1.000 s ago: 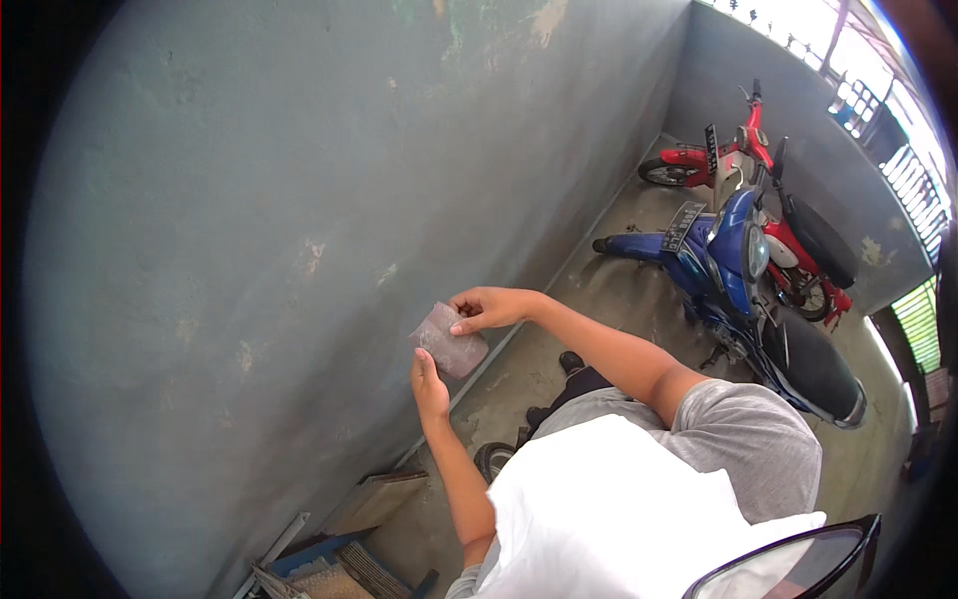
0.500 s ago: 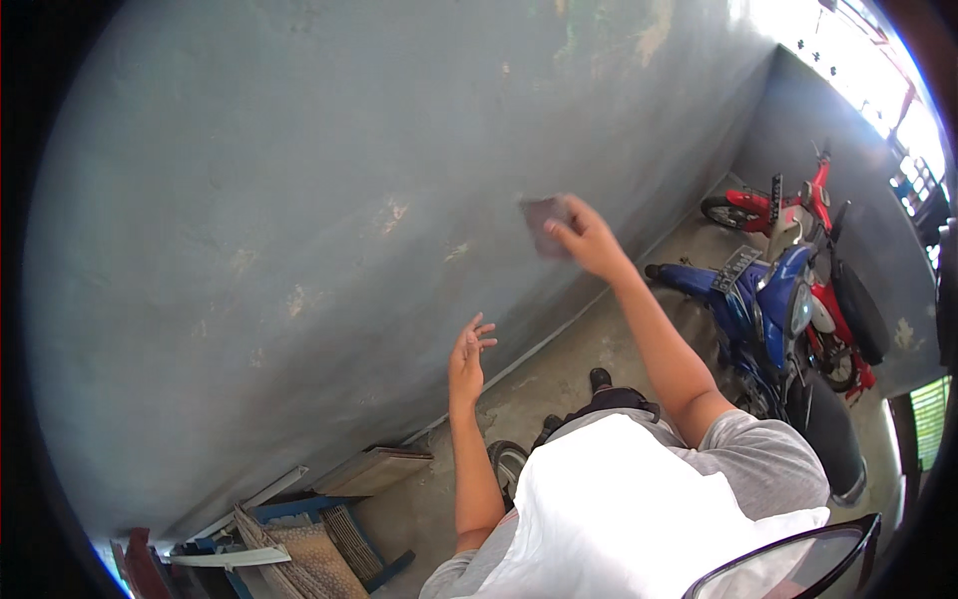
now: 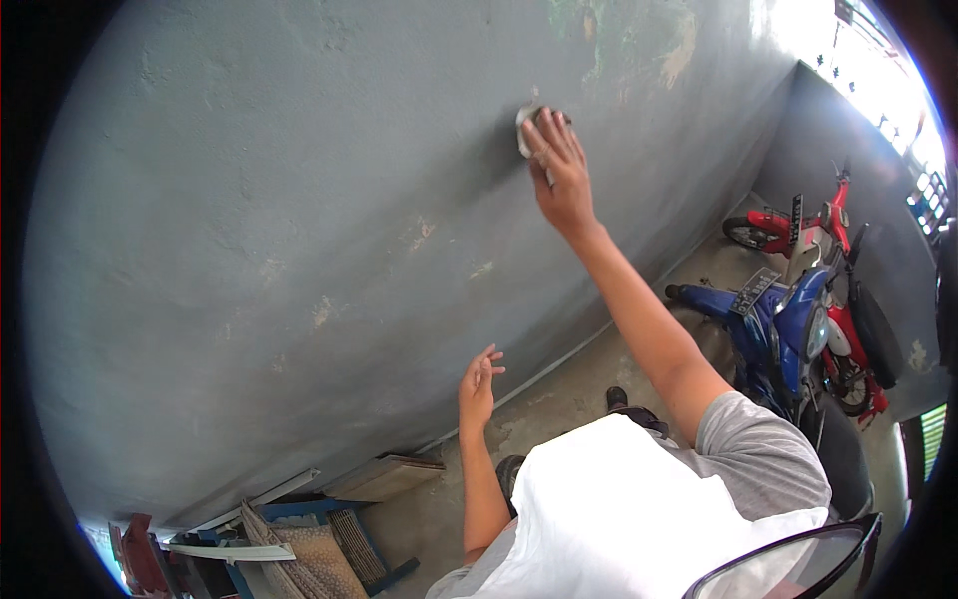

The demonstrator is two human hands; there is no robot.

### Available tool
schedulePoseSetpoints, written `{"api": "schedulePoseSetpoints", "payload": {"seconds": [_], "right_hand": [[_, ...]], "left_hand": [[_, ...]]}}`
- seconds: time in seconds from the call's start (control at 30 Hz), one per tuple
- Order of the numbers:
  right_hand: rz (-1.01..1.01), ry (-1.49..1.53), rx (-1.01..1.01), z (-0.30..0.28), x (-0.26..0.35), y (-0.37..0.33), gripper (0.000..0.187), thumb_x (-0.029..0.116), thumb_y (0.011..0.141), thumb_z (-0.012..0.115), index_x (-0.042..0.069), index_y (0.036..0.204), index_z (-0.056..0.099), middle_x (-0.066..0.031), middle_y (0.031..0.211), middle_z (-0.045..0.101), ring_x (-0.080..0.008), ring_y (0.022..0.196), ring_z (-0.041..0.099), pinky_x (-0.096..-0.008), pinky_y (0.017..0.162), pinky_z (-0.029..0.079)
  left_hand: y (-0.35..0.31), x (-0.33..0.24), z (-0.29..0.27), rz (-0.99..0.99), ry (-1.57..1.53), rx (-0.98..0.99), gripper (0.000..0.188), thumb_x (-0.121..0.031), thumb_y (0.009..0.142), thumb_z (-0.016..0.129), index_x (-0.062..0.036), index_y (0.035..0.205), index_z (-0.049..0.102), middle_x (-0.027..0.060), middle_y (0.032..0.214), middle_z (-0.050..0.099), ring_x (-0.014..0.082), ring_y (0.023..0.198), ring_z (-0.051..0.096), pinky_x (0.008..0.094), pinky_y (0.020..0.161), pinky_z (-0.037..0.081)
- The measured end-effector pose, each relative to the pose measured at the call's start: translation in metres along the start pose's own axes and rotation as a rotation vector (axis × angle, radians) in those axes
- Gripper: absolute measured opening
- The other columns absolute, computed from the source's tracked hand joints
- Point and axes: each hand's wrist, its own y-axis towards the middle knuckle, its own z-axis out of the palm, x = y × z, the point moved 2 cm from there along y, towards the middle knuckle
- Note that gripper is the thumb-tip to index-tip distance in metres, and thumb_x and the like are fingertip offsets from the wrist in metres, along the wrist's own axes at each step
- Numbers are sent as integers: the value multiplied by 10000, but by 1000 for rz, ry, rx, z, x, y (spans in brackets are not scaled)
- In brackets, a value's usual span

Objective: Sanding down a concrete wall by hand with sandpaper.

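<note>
My right hand (image 3: 561, 165) is raised high against the grey painted wall (image 3: 329, 180), its fingers laid over a piece of sandpaper (image 3: 523, 130). The sheet's pale side shows at the left of my fingers, and the rest of it is under the hand. Just above it is a small chipped spot in the paint. Lower down, my left hand (image 3: 478, 391) hangs in front of the wall with fingers loosely apart and nothing in them. Between the hands, light worn patches (image 3: 419, 235) mark the wall.
A blue motorbike (image 3: 773, 324) and a red one (image 3: 843, 329) stand on the right. Stacked at the lower left are boards (image 3: 384, 477), a blue-framed piece (image 3: 374, 549) and a patterned panel (image 3: 324, 564). A concrete floor (image 3: 539, 399) runs along the wall's foot.
My right hand has moved up and slightly left with the sandpaper, from lower on the wall to near the chipped spot. My left hand stays open, slightly lower in view.
</note>
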Motion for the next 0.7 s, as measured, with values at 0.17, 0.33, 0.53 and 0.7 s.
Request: {"api": "schedulePoseSetpoints", "payload": {"seconds": [0.17, 0.33, 0.53, 0.7], "right_hand": [[-72, -69, 105, 20, 34, 3, 651, 80, 890, 697, 383, 1455, 580, -68, 1615, 441, -322, 1510, 372, -516, 1216, 293], [-158, -74, 18, 13, 52, 57, 693, 85, 864, 712, 388, 1469, 561, -92, 1641, 390, -357, 1508, 362, -520, 1216, 293], [-42, -37, 128, 21, 51, 47, 752, 70, 870, 694, 236, 1564, 458, -124, 1673, 318, -361, 1555, 252, -526, 1254, 229], [-96, -86, 106, 12, 47, 90, 701, 124, 939, 656, 199, 1590, 408, -111, 1691, 273, -351, 1566, 216, -505, 1270, 196]], "left_hand": [[7, -8, -8, 46, -3, -48, 620, -536, 1089, 438, -36, 1425, 583, 120, 1273, 683, 185, 1040, 671, 337, 975, 479], [8, -7, -5, 24, 4, -55, 608, -525, 1089, 446, -29, 1409, 592, 117, 1254, 690, 190, 1024, 673, 340, 975, 487], [7, 56, -15, 44, -65, -6, 594, -514, 1090, 454, -33, 1410, 591, 126, 1270, 685, 193, 1031, 665, 340, 977, 486], [6, 49, -9, 18, -62, -9, 591, -509, 1096, 440, -34, 1417, 585, 137, 1275, 683, 199, 1031, 662, 340, 971, 487]]}}
